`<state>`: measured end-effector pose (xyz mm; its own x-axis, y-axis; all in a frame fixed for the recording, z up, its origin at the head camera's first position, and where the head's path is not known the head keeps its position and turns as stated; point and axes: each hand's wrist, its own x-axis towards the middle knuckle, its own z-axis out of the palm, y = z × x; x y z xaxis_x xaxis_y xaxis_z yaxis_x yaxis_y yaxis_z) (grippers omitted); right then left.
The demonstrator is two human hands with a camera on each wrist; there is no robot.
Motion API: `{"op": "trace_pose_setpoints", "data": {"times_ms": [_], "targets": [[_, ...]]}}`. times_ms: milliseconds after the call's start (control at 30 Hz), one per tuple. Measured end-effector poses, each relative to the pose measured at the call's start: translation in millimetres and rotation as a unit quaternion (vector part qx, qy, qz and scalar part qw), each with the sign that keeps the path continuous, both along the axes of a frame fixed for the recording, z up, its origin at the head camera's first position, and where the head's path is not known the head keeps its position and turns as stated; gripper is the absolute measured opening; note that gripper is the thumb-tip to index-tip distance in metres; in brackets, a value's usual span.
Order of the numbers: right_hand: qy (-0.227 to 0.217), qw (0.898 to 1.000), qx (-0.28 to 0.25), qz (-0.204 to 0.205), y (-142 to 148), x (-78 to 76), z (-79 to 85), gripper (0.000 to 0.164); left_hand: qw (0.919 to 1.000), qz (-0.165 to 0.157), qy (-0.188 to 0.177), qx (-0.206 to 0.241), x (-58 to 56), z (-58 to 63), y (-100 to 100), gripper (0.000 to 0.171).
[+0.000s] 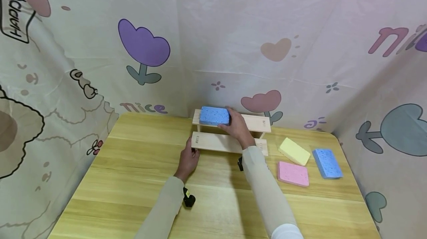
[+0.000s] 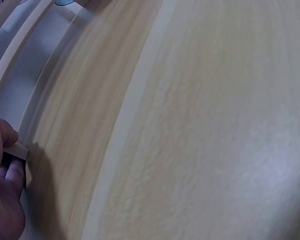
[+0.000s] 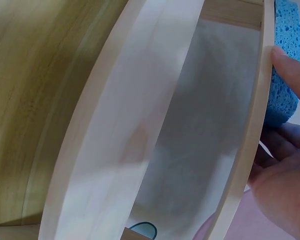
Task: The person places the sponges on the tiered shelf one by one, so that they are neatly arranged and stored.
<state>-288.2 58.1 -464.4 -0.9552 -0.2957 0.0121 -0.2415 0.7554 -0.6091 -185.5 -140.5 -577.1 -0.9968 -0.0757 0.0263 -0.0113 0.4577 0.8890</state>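
A small two-tier wooden shelf (image 1: pixel 217 142) stands at the back of the table. On the left part of its upper tier lies a blue sponge (image 1: pixel 214 115), flat and lengthwise. My right hand (image 1: pixel 237 126) holds that sponge by its right end; in the right wrist view the thumb is at the near side of the sponge (image 3: pixel 285 95) and the fingers (image 3: pixel 282 142) are around its end. With my left hand (image 1: pixel 188 162) I grip the left end of the lower tier; the left wrist view shows the thumb (image 2: pixel 7 134) above the wood and fingers beneath.
To the right of the shelf, a yellow sponge (image 1: pixel 294 151), a pink sponge (image 1: pixel 293 173) and a second blue sponge (image 1: pixel 327 163) lie on the wooden table (image 1: pixel 133 179). A patterned cloth (image 1: pixel 213 46) hangs close behind the shelf and along both sides.
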Motion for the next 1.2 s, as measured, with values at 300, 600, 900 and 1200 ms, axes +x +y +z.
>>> {"op": "trace_pose_setpoints", "data": {"times_ms": [300, 600, 900, 1200], "targets": [[0.0, 1.0, 0.001, 0.002, 0, 1.4, 1.5, 0.083, 1.0, 0.002, 0.004, 0.002, 0.6, -0.9, 0, 0.068], [-0.017, 1.0, 0.0, 0.004, 3, 1.1, -0.1, 0.095, 0.9999, -0.003, -0.011, 0.005, 0.6, -3.4, 1, 0.069], [-0.023, 1.0, -0.009, 0.008, 12, 6.4, 2.7, 0.1, 0.9999, -0.001, -0.011, 0.005, 2.7, -3.7, 2, 0.069], [0.002, 0.999, -0.02, 0.03, 28, 17.0, 8.3, 0.095, 1.0, 0.004, 0.0, 0.003, 0.3, -3.1, 0, 0.067]]}}
